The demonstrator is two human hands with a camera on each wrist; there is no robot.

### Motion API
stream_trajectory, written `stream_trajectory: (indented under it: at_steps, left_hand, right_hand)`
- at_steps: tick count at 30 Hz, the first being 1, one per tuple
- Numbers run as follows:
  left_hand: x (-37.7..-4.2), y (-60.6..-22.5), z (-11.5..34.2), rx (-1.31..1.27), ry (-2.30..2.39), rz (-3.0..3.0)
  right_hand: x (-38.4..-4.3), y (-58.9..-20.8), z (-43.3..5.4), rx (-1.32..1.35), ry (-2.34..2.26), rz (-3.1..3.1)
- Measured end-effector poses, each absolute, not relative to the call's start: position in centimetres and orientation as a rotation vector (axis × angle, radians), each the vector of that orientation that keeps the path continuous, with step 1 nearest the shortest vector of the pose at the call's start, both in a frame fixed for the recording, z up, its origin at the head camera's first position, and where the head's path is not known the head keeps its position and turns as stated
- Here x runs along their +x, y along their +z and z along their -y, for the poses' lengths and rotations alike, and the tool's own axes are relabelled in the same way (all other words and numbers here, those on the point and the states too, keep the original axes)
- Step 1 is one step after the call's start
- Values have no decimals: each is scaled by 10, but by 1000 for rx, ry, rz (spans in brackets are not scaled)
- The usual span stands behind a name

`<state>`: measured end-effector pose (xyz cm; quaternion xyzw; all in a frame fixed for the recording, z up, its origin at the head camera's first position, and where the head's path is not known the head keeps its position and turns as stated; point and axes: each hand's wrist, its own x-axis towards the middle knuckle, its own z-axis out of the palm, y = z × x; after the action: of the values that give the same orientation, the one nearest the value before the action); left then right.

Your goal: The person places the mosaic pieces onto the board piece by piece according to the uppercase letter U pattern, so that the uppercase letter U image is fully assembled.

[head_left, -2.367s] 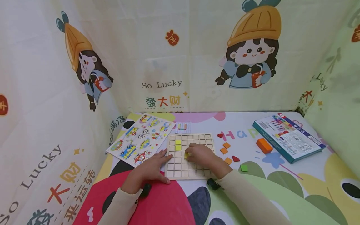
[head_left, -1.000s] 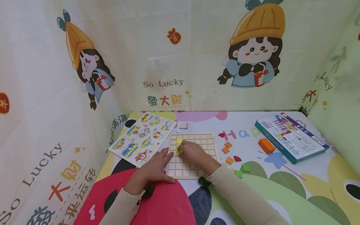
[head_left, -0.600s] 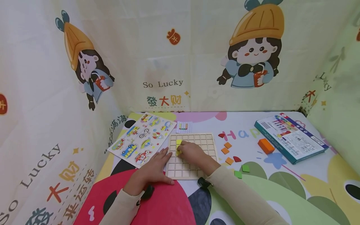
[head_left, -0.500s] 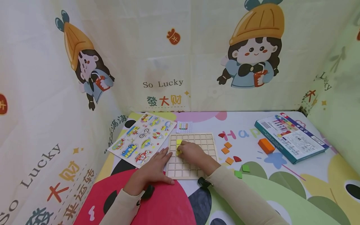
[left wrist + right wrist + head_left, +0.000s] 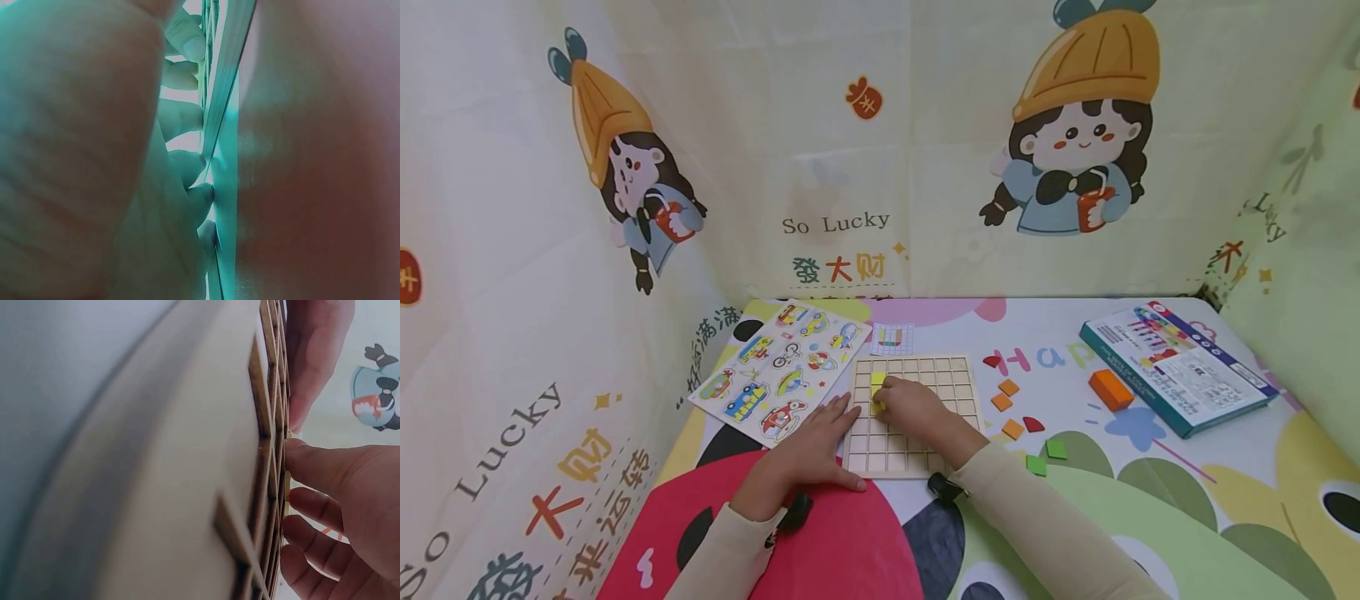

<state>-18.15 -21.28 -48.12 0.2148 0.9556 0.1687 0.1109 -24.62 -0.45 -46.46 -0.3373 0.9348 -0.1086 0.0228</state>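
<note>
A wooden grid board (image 5: 917, 454) lies flat on the table in the head view. My right hand (image 5: 917, 408) is over its left half, fingers curled down, pinching a yellow square tile (image 5: 876, 409) at the cells. Just beyond the fingertips another yellow tile (image 5: 878, 379) sits in the grid. In the right wrist view the thumb (image 5: 319, 465) is right at a thin yellow edge (image 5: 287, 487) on the board. My left hand (image 5: 808, 450) rests with spread, straight fingers along the board's left side, its thumb by the near corner.
Right of the board lie several orange squares (image 5: 1009, 387), red pieces (image 5: 1033, 424) and green squares (image 5: 1036, 465). Farther right are an orange block (image 5: 1110, 390) and a boxed set (image 5: 1180, 367). A vehicle picture sheet (image 5: 782, 371) and a small pattern card (image 5: 892, 338) lie left and behind.
My right hand has moved left across the board with a yellow tile, up to the column of yellow tiles, and has stayed there for the last second. The left hand has hardly moved.
</note>
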Motion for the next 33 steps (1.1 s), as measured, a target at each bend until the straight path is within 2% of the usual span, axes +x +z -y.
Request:
stream_trajectory:
  at_steps: [17, 33]
  left_hand:
    - [-182, -482, 212, 616, 501, -2807]
    - [-182, -484, 211, 604, 481, -2820]
  right_hand:
    - [-246, -466, -2, -1036, -363, -2901]
    - [-241, -460, -49, -1053, -477, -2932]
